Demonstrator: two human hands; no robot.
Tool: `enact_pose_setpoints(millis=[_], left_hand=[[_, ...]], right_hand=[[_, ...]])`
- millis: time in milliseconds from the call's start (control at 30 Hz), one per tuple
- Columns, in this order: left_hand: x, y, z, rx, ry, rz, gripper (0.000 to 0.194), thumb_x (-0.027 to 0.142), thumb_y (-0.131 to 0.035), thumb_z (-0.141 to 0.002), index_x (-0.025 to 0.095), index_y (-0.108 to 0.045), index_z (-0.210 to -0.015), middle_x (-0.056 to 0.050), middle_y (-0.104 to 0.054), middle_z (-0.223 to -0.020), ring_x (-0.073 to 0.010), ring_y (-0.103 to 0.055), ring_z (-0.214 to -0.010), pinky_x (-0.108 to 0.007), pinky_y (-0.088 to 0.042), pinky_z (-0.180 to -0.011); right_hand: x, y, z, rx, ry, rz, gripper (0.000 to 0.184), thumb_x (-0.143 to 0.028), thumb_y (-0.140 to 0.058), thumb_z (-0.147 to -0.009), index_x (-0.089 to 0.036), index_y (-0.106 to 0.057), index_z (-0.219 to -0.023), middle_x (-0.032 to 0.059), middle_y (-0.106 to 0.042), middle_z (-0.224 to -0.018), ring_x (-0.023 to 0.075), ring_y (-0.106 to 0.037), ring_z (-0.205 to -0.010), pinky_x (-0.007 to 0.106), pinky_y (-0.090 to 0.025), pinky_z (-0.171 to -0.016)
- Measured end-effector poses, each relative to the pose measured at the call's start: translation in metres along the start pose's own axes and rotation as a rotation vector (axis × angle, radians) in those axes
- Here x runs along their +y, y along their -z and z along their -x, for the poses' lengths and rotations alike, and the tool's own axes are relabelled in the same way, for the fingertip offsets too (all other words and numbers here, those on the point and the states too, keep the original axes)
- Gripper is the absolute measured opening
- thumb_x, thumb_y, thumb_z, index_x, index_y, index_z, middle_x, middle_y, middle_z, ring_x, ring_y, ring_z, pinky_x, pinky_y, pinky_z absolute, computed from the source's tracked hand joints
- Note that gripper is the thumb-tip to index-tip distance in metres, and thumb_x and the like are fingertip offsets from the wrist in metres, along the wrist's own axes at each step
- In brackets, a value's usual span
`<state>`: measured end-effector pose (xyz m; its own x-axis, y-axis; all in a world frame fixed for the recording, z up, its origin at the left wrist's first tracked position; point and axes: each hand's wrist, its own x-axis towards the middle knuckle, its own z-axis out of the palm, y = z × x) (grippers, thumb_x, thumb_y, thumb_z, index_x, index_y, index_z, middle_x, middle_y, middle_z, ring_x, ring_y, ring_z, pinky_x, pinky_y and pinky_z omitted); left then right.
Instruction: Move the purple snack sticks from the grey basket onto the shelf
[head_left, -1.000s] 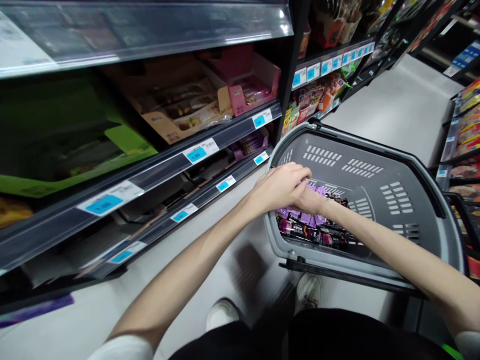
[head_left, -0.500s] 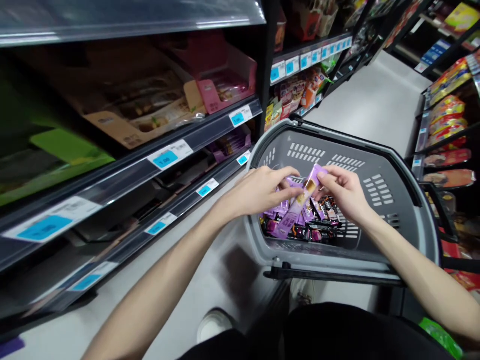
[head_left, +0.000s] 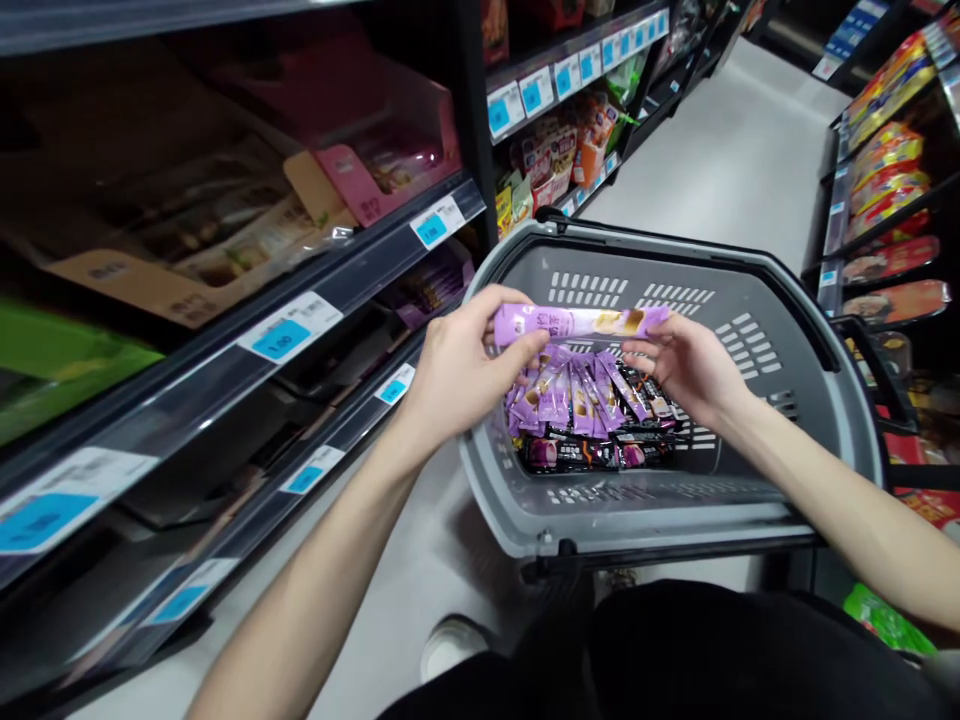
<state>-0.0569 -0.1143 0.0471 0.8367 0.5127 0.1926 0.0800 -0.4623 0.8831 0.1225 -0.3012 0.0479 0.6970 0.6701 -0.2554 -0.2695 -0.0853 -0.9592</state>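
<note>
A slim purple stick packet (head_left: 574, 321) with printing and a pale brown picture lies level between my two hands, above the basket. My left hand (head_left: 480, 350) pinches its left end, thumb in front. At the other end, my right hand (head_left: 694, 365) holds the packet's tip between thumb and fingers. Below, in the grey shopping basket (head_left: 675, 525), several purple packets (head_left: 581, 395) of the same kind lie in a heap. Black stick packets (head_left: 589, 453) are beside and under them.
To the left, a dark shelf (head_left: 360, 265) with price tags (head_left: 289, 330) carries open cartons (head_left: 150, 290) of packaged snacks. Bagged goods (head_left: 892, 180) hang along the right. The pale aisle floor (head_left: 720, 130) stretches ahead, and a white shoe (head_left: 452, 645) shows below the basket.
The purple packet has turned from a steep slant to level and risen from the heap. My left hand has moved left and closed on its left end. The view has shifted slightly.
</note>
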Motion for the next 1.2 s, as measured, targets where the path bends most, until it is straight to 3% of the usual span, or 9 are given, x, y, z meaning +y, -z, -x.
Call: enact_pose_setpoints(millis=[133,300,533,633,867,1033,1200], left_hand=[[-0.004,-0.004,-0.002,0.112,0.036,0.193,0.033,0.037,-0.063,-0.093,0.023,-0.054,-0.122,-0.003,-0.072,-0.094,-0.0150,-0.071,-0.079,-0.023,-0.060,-0.060],[0.001,-0.004,0.001,0.033,0.037,0.196,0.027,0.035,-0.067,-0.089,0.018,-0.061,-0.109,-0.003,-0.072,-0.089,-0.0151,-0.071,-0.078,-0.023,-0.062,-0.060],[0.001,0.000,0.008,-0.042,0.041,0.181,0.022,0.033,-0.070,-0.088,0.016,-0.068,-0.102,-0.004,-0.074,-0.083,-0.0145,-0.071,-0.069,-0.022,-0.057,-0.058],[0.003,0.001,0.011,-0.075,0.032,0.117,0.026,0.032,-0.071,-0.088,0.017,-0.068,-0.109,-0.003,-0.076,-0.083,-0.0146,-0.071,-0.068,-0.024,-0.056,-0.062],[0.011,0.003,0.014,-0.305,-0.022,-0.032,0.057,0.025,-0.071,-0.085,0.021,-0.053,-0.139,0.000,-0.077,-0.080,-0.0163,-0.072,-0.071,-0.026,-0.053,-0.068],[0.010,0.002,0.016,-0.315,-0.069,-0.133,0.073,0.021,-0.067,-0.085,0.021,-0.040,-0.153,0.000,-0.077,-0.081,-0.0169,-0.071,-0.069,-0.028,-0.052,-0.071],[0.011,0.003,0.017,-0.315,-0.073,-0.177,0.069,0.018,-0.058,-0.089,0.022,-0.040,-0.155,0.001,-0.077,-0.079,-0.0161,-0.069,-0.068,-0.027,-0.051,-0.072]], right_hand=[[0.017,-0.004,0.002,-0.264,-0.100,0.255,0.018,-0.022,-0.080,-0.072,-0.018,-0.064,-0.081,0.0040,-0.075,-0.083,0.0152,-0.071,-0.071,0.031,-0.060,-0.071],[0.044,-0.028,0.023,-0.576,-0.066,0.438,0.029,-0.031,-0.085,-0.072,-0.018,-0.063,-0.086,-0.0029,-0.066,-0.074,0.0114,-0.061,-0.065,0.025,-0.051,-0.062],[0.044,-0.040,0.045,-0.685,-0.034,0.485,0.039,-0.045,-0.076,-0.087,-0.019,-0.052,-0.071,-0.0095,-0.037,-0.057,0.0066,-0.029,-0.051,0.023,-0.022,-0.047],[0.042,-0.037,0.046,-0.688,-0.003,0.530,0.044,-0.050,-0.069,-0.093,-0.018,-0.053,-0.066,-0.0082,-0.035,-0.057,0.0073,-0.025,-0.052,0.025,-0.018,-0.047],[0.044,-0.034,0.043,-0.675,-0.037,0.551,0.048,-0.055,-0.072,-0.088,-0.017,-0.058,-0.063,-0.0065,-0.040,-0.057,0.0074,-0.028,-0.051,0.026,-0.019,-0.046],[0.048,-0.032,0.043,-0.688,-0.034,0.571,0.047,-0.055,-0.072,-0.089,-0.016,-0.064,-0.064,-0.0053,-0.046,-0.057,0.0078,-0.032,-0.053,0.025,-0.024,-0.049],[0.048,-0.033,0.042,-0.702,-0.073,0.483,0.047,-0.057,-0.060,-0.097,-0.015,-0.076,-0.085,0.0029,-0.071,-0.075,0.0121,-0.060,-0.065,0.026,-0.049,-0.062]])
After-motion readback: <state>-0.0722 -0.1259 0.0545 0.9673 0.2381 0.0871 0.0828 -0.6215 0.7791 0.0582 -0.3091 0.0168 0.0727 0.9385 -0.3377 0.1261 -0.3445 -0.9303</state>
